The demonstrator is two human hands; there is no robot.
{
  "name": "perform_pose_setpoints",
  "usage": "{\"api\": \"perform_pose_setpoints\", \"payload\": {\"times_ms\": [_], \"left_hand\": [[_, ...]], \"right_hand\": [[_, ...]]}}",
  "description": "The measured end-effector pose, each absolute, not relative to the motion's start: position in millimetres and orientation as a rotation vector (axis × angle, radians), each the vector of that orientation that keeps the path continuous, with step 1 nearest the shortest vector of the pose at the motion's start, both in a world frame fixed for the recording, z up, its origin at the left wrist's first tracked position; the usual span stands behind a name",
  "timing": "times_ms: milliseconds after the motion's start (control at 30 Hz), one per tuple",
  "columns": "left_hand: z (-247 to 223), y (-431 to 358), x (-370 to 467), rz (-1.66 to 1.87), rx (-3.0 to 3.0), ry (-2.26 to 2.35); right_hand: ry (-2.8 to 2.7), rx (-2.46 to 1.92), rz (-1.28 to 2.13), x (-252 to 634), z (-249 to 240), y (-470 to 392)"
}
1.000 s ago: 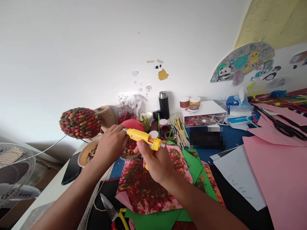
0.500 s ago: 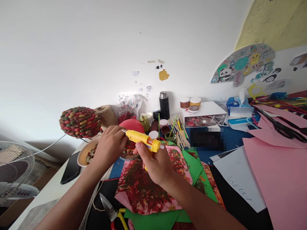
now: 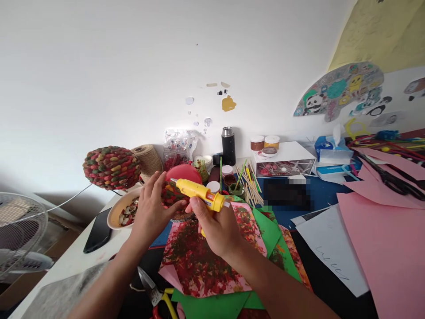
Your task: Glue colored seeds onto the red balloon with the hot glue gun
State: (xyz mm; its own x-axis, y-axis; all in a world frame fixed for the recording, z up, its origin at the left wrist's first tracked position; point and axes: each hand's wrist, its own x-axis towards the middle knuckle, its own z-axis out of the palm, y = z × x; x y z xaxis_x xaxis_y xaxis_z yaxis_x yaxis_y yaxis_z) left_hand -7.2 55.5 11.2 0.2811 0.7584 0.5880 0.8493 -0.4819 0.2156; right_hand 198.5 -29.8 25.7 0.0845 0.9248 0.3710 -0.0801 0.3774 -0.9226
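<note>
My right hand (image 3: 219,228) is wrapped round a yellow hot glue gun (image 3: 194,189), with its nozzle pointing left and a clear glue stick poking out of its back. Facing it is my left hand (image 3: 151,208), fingers raised and thumb stretched out, with nothing visible in it. Between and behind the hands sit red and green painted pieces (image 3: 170,195), partly hidden, below a smooth red rounded object (image 3: 184,173). Left of my left hand, an orange bowl (image 3: 114,215) holds shell-like pieces. A ball covered in similar painted pieces (image 3: 112,167) stands beyond the bowl.
Paint-smeared pink paper (image 3: 209,261) lies over green sheets in front. Scissors (image 3: 151,285) rest near the front edge. A black phone (image 3: 98,232), twine spool (image 3: 148,161), black flask (image 3: 228,146), paint jars, wooden sticks (image 3: 249,184) and a white box (image 3: 285,155) surround the work area.
My left hand has opened and drawn back slightly from the nozzle, its fingers now lifted and apart. The glue gun stays in my right hand, almost unmoved.
</note>
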Motion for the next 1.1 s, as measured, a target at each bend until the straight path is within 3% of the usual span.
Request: {"api": "perform_pose_setpoints", "payload": {"times_ms": [633,1100], "left_hand": [[4,80,-39,-1.232,-2.674,-1.769],[10,87,-33,-1.122,-2.54,-1.885]], "right_hand": [[-1.236,-0.947,0.892,198,19,-32],[-1.296,-0.962,0.874,196,17,-33]]}}
